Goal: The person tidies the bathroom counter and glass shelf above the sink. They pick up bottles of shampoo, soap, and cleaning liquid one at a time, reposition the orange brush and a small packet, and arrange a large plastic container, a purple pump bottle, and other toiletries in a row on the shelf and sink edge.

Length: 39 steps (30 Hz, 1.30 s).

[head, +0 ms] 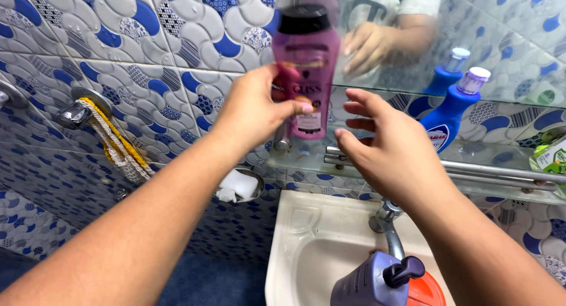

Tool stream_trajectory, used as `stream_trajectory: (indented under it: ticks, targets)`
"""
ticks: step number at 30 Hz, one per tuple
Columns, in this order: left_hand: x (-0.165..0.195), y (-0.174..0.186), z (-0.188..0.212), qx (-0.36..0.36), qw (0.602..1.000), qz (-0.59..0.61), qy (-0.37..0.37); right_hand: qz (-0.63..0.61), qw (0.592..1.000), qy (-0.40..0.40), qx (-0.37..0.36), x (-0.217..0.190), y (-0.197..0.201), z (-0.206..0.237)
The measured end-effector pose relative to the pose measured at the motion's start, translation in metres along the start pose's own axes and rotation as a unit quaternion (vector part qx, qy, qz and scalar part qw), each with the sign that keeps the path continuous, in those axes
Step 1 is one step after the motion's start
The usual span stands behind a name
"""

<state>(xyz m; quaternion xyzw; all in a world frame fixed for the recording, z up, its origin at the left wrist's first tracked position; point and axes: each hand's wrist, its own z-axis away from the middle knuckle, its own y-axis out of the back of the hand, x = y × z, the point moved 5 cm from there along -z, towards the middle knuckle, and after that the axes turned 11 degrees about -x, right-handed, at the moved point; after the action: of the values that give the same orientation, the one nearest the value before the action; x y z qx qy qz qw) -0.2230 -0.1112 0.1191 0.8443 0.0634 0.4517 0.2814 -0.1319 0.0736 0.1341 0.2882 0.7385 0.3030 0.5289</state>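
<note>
The left hand [256,108] grips a pink bottle [306,70] with a black cap, fingers clamped round its lower half, holding it upright in the air above the left end of the glass shelf [501,158]. The right hand [389,147] hovers just beside it, fingers apart and empty, over the shelf's front rail. A blue bottle [454,105] stands farther right on the shelf, before the mirror [507,40]. Below, a purple pump bottle [377,279] sits at the sink [306,247], near the tap [386,223].
</note>
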Motion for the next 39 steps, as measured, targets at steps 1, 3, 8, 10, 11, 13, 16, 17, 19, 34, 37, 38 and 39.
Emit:
stream_trajectory:
  ticks: [1,3,8,10,11,13,16,17,19,34,37,38,39]
  targets:
    - [-0.004,-0.005,0.000,-0.003,1.000,0.010,0.009,0.021,0.999,-0.022,-0.011,0.004,-0.004,-0.006]
    - [-0.010,-0.014,-0.004,0.003,0.999,0.022,0.024,0.038,0.998,-0.035,-0.030,0.012,-0.013,-0.016]
    - [-0.014,-0.016,-0.006,0.032,0.998,0.052,0.017,0.049,0.995,-0.052,-0.063,0.024,-0.030,-0.046]
    - [-0.013,-0.017,-0.006,0.020,0.998,0.057,0.003,0.072,0.994,-0.057,-0.058,0.026,-0.031,-0.053]
    - [-0.014,-0.018,-0.005,0.025,0.999,0.045,0.009,0.082,0.993,-0.061,-0.055,0.027,-0.031,-0.056]
    - [-0.016,-0.019,-0.004,0.040,0.999,0.021,0.020,0.063,0.995,-0.056,-0.052,0.026,-0.031,-0.058]
    - [-0.023,-0.024,-0.004,0.033,0.994,0.089,0.053,0.063,0.990,-0.097,-0.079,0.027,-0.031,-0.056]
    - [-0.023,-0.025,-0.003,0.034,0.995,0.083,0.047,0.066,0.986,-0.121,-0.092,0.028,-0.030,-0.053]
    - [-0.021,-0.026,-0.001,0.032,0.997,0.069,0.034,0.056,0.997,-0.045,-0.028,0.022,-0.016,-0.040]
    - [0.076,-0.106,0.030,0.029,0.981,-0.054,-0.184,-0.037,0.981,-0.082,0.172,0.167,0.092,0.024]
    - [0.080,-0.140,-0.014,-0.026,0.996,-0.062,-0.058,-0.069,0.986,-0.134,0.072,0.179,0.085,0.007]
    - [0.078,-0.149,-0.027,-0.055,0.997,-0.053,-0.013,-0.080,0.986,-0.140,0.049,0.180,0.082,0.003]
    - [0.077,-0.156,-0.039,-0.084,0.995,-0.044,0.031,-0.083,0.983,-0.163,0.030,0.182,0.081,-0.001]
